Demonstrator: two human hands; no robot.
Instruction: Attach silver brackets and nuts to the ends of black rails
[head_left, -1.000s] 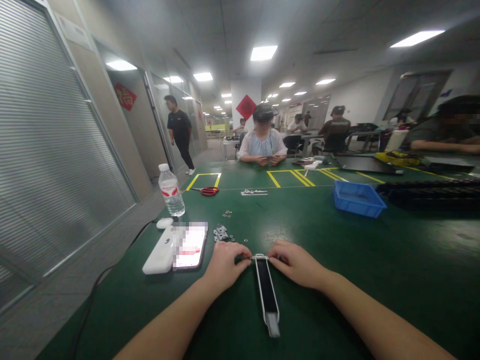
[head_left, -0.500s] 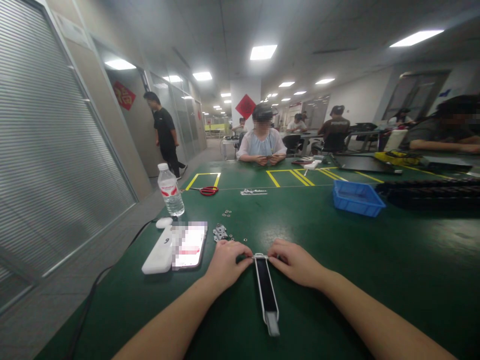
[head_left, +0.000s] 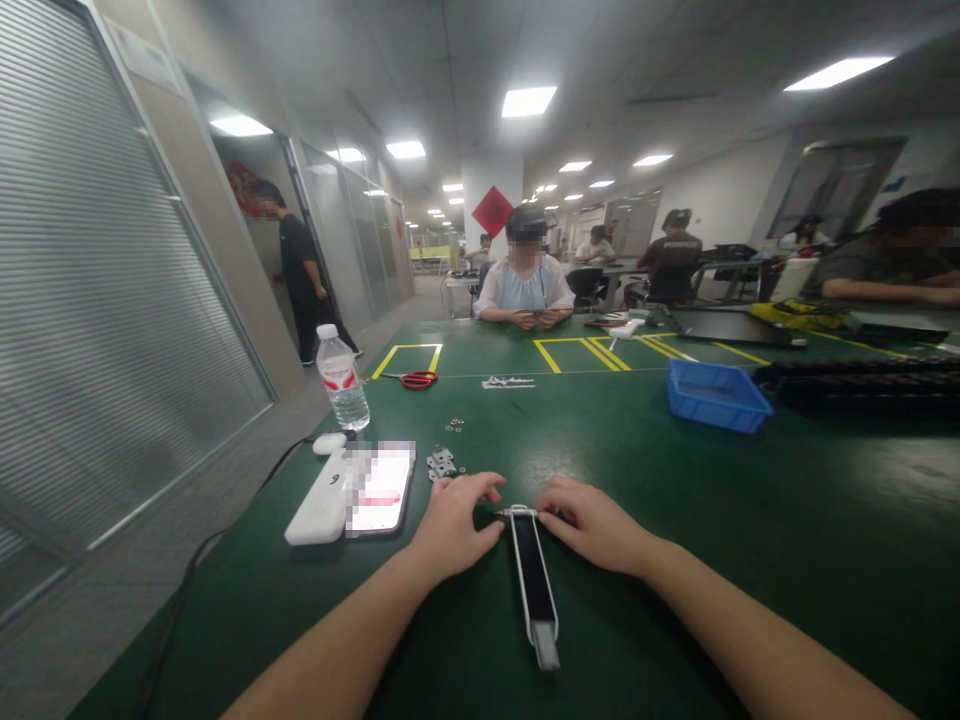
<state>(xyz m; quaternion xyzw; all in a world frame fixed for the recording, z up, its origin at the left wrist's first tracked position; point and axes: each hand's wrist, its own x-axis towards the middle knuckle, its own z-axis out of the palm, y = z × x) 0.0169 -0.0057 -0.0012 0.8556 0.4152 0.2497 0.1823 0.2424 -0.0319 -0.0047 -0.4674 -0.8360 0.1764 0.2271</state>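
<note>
A long narrow piece with a white frame and black middle (head_left: 535,575) lies on the green table (head_left: 630,630), a grey tab at its near end. My right hand (head_left: 592,525) pinches the right side of its far end, where a thin crosspiece sits. At the left side of that end is my left hand (head_left: 459,525), thumb and index finger apart, with a thin dark tip between them. Small metal parts (head_left: 442,463) lie just beyond my left hand.
On the left are a bottle (head_left: 343,380), a white case (head_left: 319,505) and a phone (head_left: 381,490). Farther off lie red-handled scissors (head_left: 418,380), thin metal strips (head_left: 508,383) and a blue tray (head_left: 716,400). A person (head_left: 525,280) sits across the table; another walks at left.
My left index finger has lifted away from the thumb, opening the pinch at the far end of the piece. The walking person has moved left, toward the doorway.
</note>
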